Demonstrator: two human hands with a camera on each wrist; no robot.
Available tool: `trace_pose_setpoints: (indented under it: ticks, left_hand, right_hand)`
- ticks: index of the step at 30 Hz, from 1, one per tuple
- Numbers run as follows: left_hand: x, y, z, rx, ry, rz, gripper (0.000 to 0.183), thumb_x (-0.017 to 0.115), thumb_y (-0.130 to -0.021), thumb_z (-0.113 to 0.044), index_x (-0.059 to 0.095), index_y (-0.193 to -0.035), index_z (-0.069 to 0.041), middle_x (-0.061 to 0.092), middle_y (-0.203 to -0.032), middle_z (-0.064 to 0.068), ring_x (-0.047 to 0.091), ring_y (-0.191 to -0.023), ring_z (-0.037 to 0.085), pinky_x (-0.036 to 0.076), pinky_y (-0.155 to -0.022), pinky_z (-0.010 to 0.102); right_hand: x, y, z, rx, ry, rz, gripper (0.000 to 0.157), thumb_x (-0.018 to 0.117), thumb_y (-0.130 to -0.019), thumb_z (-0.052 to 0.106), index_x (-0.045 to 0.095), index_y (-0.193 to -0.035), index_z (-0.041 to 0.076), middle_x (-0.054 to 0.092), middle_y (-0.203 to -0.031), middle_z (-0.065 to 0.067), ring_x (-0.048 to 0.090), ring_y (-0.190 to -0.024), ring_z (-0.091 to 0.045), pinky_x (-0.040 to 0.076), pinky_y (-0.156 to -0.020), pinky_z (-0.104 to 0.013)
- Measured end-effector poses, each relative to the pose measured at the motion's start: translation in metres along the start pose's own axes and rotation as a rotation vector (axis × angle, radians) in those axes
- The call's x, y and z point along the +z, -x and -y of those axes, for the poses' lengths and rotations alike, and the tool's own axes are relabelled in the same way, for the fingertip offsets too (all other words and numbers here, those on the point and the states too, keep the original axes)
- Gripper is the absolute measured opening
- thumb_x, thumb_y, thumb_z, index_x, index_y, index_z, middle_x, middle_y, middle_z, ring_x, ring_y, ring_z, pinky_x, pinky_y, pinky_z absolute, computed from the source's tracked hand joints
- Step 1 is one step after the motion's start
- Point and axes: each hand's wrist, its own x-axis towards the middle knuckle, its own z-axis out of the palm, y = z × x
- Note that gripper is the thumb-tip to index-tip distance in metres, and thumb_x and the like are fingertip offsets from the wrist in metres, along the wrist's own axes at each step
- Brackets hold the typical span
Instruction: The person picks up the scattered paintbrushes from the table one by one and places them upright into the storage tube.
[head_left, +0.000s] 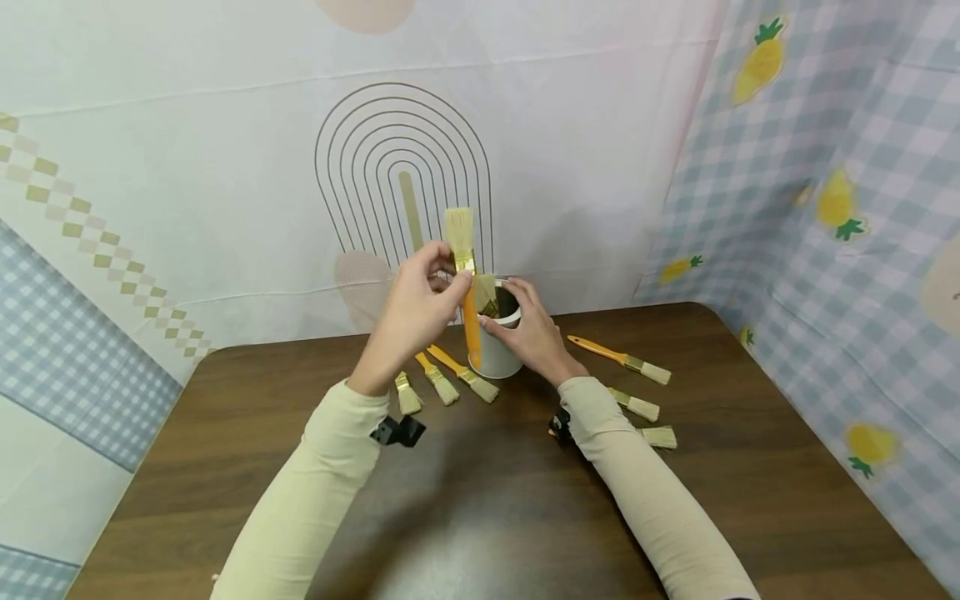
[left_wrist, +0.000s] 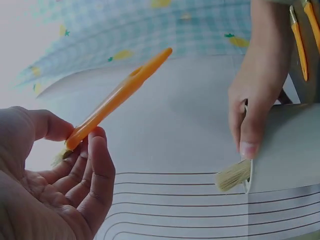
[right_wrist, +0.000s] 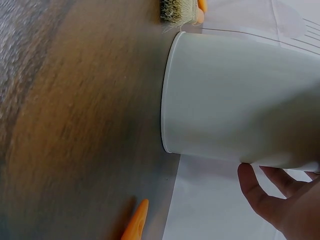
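Note:
My left hand [head_left: 423,300] pinches a paintbrush [head_left: 471,321] just below its metal band, pale bristles up and orange handle pointing down beside a white can [head_left: 495,358]. The left wrist view shows the orange handle [left_wrist: 117,102] between thumb and fingers. My right hand [head_left: 534,333] grips the can at its rim, thumb over the near edge and fingers on the far side. Another brush stands inside the can, its bristles [head_left: 486,292] sticking out above the rim; its handle is hidden. In the right wrist view my fingers [right_wrist: 257,192] touch the can's side wall.
Several paintbrushes [head_left: 474,382] lie on the brown table [head_left: 480,508] left of the can, bristles toward me. More brushes [head_left: 622,358] lie to its right, partly behind the right sleeve. A patterned cloth wall [head_left: 585,150] rises close behind the can.

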Motion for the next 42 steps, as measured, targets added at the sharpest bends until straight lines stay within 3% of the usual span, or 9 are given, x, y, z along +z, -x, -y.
trace_pose_setpoints:
  ticks: [3, 7, 14, 17, 23, 28, 32, 38, 42]
  left_hand:
    - [0.007, -0.015, 0.000, 0.038, -0.071, -0.021, 0.020, 0.065, -0.102, -0.013, 0.061, -0.119, -0.004, 0.074, -0.105, 0.008, 0.073, -0.077, 0.023, 0.056, -0.061, 0.032]
    - [0.015, -0.032, 0.005, 0.065, -0.148, -0.031, 0.022, 0.067, -0.100, -0.015, 0.063, -0.121, -0.007, 0.075, -0.103, 0.005, 0.074, -0.078, 0.018, 0.059, -0.068, 0.034]
    - [0.018, -0.060, 0.019, 0.016, -0.131, -0.033, 0.026, 0.070, -0.099, -0.014, 0.063, -0.122, -0.005, 0.070, -0.109, 0.009, 0.075, -0.082, 0.027, 0.063, -0.063, 0.038]
    - [0.022, -0.067, 0.026, -0.001, -0.223, -0.050, 0.032, 0.072, -0.098, -0.015, 0.063, -0.127, -0.005, 0.070, -0.109, 0.010, 0.074, -0.086, 0.024, 0.062, -0.064, 0.034]
    - [0.037, -0.071, 0.044, -0.040, -0.343, 0.061, 0.028, 0.067, -0.105, -0.021, 0.064, -0.125, -0.003, 0.075, -0.110, 0.013, 0.074, -0.085, 0.022, 0.061, -0.072, 0.036]
    - [0.047, -0.073, 0.050, -0.088, -0.373, 0.177, 0.027, 0.050, -0.113, -0.023, 0.066, -0.104, -0.003, 0.073, -0.090, 0.013, 0.070, -0.068, 0.020, 0.056, -0.061, 0.033]
    - [0.053, -0.076, 0.051, -0.090, -0.512, 0.239, 0.033, 0.046, -0.114, -0.020, 0.066, -0.094, -0.003, 0.062, -0.076, 0.008, 0.056, -0.059, 0.017, 0.045, -0.055, 0.029]
    - [0.059, -0.073, 0.052, -0.005, -0.650, 0.225, 0.028, 0.058, -0.107, -0.009, 0.071, -0.083, -0.003, 0.060, -0.068, 0.005, 0.050, -0.054, 0.014, 0.041, -0.050, 0.028]
    - [0.060, -0.070, 0.053, 0.045, -0.727, 0.174, 0.018, 0.063, -0.105, -0.011, 0.079, -0.099, -0.005, 0.074, -0.086, 0.008, 0.060, -0.063, 0.017, 0.047, -0.053, 0.030]
  right_hand:
    - [0.000, 0.000, 0.000, 0.012, 0.010, -0.002, 0.085, 0.072, -0.094, 0.060, 0.042, -0.161, 0.018, 0.032, -0.167, 0.000, 0.051, -0.140, -0.035, 0.049, -0.103, -0.062]
    - [0.001, 0.000, 0.001, 0.020, 0.025, 0.003, 0.089, 0.070, -0.092, 0.068, 0.042, -0.161, 0.019, 0.032, -0.167, 0.000, 0.052, -0.140, -0.036, 0.049, -0.103, -0.062]
    - [0.002, 0.000, 0.001, 0.052, 0.008, 0.031, 0.099, 0.064, -0.089, 0.078, 0.032, -0.166, 0.024, 0.026, -0.170, 0.003, 0.051, -0.140, -0.037, 0.048, -0.104, -0.065]
    - [0.001, 0.000, 0.000, 0.048, 0.003, 0.029, 0.099, 0.065, -0.089, 0.078, 0.032, -0.166, 0.024, 0.026, -0.171, 0.004, 0.050, -0.141, -0.037, 0.047, -0.105, -0.066]
    - [-0.001, 0.000, -0.001, 0.033, 0.003, 0.027, 0.096, 0.066, -0.091, 0.074, 0.034, -0.165, 0.022, 0.025, -0.171, 0.002, 0.050, -0.141, -0.037, 0.049, -0.103, -0.064]
    - [-0.003, 0.001, -0.003, 0.030, 0.003, 0.014, 0.097, 0.064, -0.091, 0.076, 0.035, -0.165, 0.021, 0.027, -0.170, 0.002, 0.053, -0.138, -0.036, 0.051, -0.102, -0.061]
    - [-0.002, 0.002, -0.004, 0.028, 0.005, 0.015, 0.098, 0.065, -0.090, 0.076, 0.034, -0.166, 0.021, 0.028, -0.170, 0.000, 0.055, -0.136, -0.035, 0.052, -0.101, -0.059]
    - [-0.002, 0.001, -0.003, 0.014, -0.020, 0.025, 0.093, 0.067, -0.093, 0.069, 0.033, -0.166, 0.023, 0.029, -0.168, 0.001, 0.059, -0.128, -0.034, 0.055, -0.096, -0.056]
    - [-0.002, 0.001, -0.002, 0.005, -0.026, 0.020, 0.087, 0.070, -0.094, 0.063, 0.037, -0.163, 0.022, 0.031, -0.167, 0.002, 0.060, -0.124, -0.031, 0.056, -0.094, -0.054]
